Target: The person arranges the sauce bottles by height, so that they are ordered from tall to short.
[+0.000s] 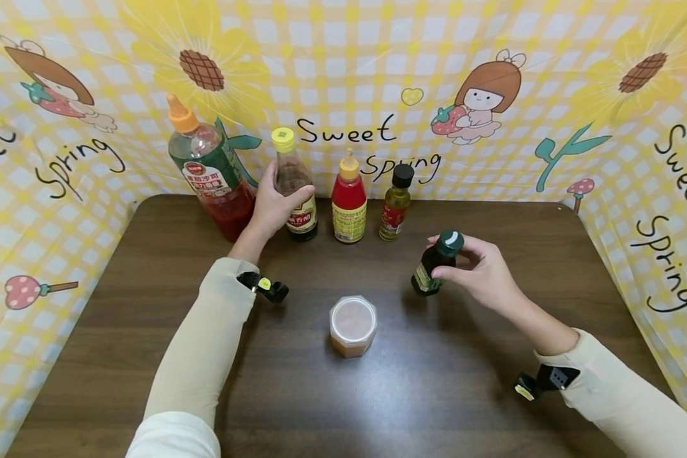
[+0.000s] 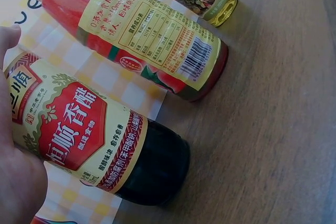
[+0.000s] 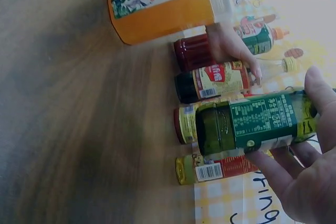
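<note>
My left hand (image 1: 275,207) grips a vinegar bottle (image 1: 302,219) with a yellow cap, upright at the back of the table. Its red and cream label (image 2: 79,129) faces the left wrist view, above a dark base. In my right hand (image 1: 485,272) is a small dark green glass bottle (image 1: 428,272) with a green cap, pinched near its upper part and tilted a little. The right wrist view shows the green label (image 3: 265,116) of this bottle, with the thumb and fingers around the cap end, which they hide.
A large ketchup-like squeeze bottle (image 1: 212,178) stands left of the vinegar. To its right are a red sauce bottle (image 1: 349,213) and a small oil bottle (image 1: 395,213) with a black cap. A lidded jar (image 1: 353,324) of orange contents stands mid-table (image 1: 298,394). Patterned cloth (image 1: 343,57) hangs behind.
</note>
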